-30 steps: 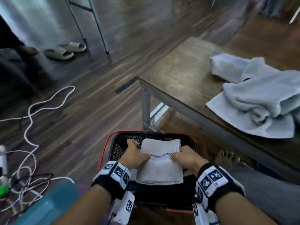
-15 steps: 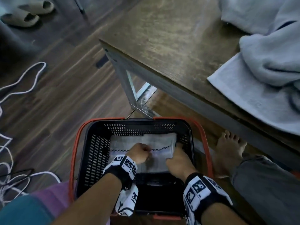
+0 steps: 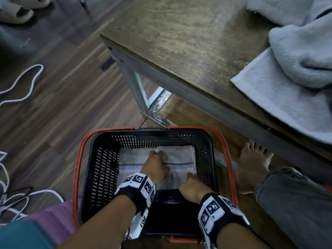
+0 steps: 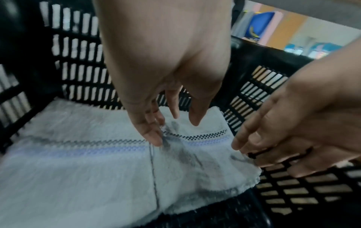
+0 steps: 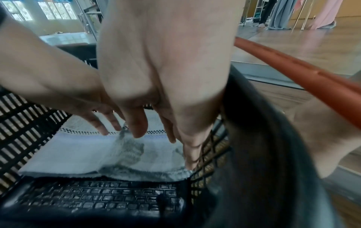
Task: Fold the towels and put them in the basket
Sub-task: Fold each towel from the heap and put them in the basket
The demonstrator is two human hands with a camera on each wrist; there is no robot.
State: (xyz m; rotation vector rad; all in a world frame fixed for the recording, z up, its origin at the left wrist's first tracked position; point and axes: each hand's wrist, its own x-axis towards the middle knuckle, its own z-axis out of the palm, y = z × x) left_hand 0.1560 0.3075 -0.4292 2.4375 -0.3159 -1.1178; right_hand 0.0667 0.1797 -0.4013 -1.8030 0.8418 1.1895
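Observation:
A folded white towel point(image 3: 179, 155) with a checkered stripe lies flat on the bottom of the black basket point(image 3: 100, 168) with red handles, against its far wall. My left hand point(image 3: 156, 164) hangs over the towel's middle, its straight fingertips point(image 4: 154, 138) touching the cloth. My right hand point(image 3: 190, 186) is at the towel's near right corner, next to the basket wall, with relaxed fingers point(image 5: 138, 131) pointing down at the cloth. Neither hand grips anything. Several unfolded pale blue towels point(image 3: 296, 60) lie heaped on the wooden table point(image 3: 179, 51) at the upper right.
The basket stands on the wooden floor beside the table leg point(image 3: 140, 90). A bare foot point(image 3: 251, 164) rests right of the basket. White cables point(image 3: 23, 87) trail over the floor at left, and slippers point(image 3: 16, 11) sit at the far left corner.
The towel went from above the basket down onto its bottom. Both hands let go of its sides; the left moved to the middle, the right to the near right corner.

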